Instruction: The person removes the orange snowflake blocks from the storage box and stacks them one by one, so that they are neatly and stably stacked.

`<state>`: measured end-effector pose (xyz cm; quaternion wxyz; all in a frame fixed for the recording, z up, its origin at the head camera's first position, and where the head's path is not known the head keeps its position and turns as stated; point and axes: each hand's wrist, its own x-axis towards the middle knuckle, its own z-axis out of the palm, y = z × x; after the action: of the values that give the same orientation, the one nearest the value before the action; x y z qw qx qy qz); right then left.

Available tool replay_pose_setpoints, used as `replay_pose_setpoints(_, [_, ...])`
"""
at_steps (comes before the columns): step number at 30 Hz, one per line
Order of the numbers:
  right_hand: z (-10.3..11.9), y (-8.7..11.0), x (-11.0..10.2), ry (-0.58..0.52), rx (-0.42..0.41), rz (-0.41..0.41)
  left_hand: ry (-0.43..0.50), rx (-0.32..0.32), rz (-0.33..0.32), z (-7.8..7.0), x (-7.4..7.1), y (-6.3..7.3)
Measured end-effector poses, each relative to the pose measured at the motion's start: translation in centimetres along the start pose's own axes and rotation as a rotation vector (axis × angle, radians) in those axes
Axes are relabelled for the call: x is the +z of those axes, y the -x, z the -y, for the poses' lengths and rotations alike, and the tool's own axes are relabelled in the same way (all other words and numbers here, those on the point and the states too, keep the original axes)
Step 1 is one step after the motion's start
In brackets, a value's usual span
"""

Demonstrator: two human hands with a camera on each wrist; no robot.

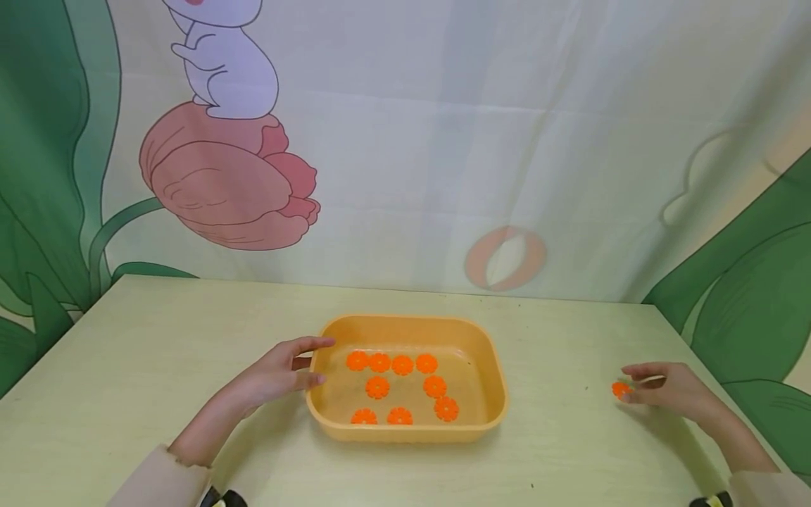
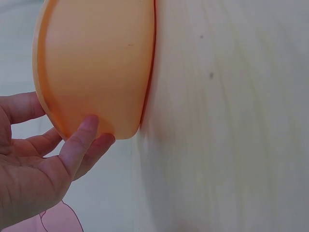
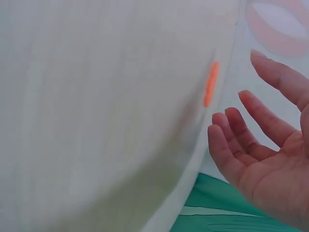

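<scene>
A yellow-orange plastic basin [image 1: 405, 434] stands on the table, holding several flat orange flower-shaped pieces [image 1: 434, 386]. At its left end my left hand [image 1: 279, 373] grips the rim, with fingertips reaching over the edge. The left wrist view shows fingers [image 2: 82, 140] against the basin's outer end wall [image 2: 96, 63]. Far to the right, one more orange flower-shaped piece [image 1: 619, 390] lies on the table, seen edge-on [image 3: 211, 84] in the right wrist view. My right hand [image 1: 674, 391] is beside that piece, its fingers spread and slightly bent, with a gap between them and the piece [image 3: 208, 99].
The pale wooden table [image 1: 557, 465] extends on both sides of the basin. Behind it hangs a printed cloth [image 1: 405, 162] with a pink flower and green leaves, reaching the table's back edge.
</scene>
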<state>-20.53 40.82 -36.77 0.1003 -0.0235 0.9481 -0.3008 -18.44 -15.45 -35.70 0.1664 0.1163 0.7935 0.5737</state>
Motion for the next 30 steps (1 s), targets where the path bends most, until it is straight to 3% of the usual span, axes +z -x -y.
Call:
replay_pose_setpoints(12, [4.9, 1.1, 0.7, -0.073, -0.070, -0.064, -0.001, 0.018, 0.016, 0.2, 0.0, -0.1])
replay_pose_setpoints(30, [12.1, 1.4, 3.2, -0.222, -0.279, -0.011, 0.004, 0.019, 0.019, 0.3, 0.0, -0.1])
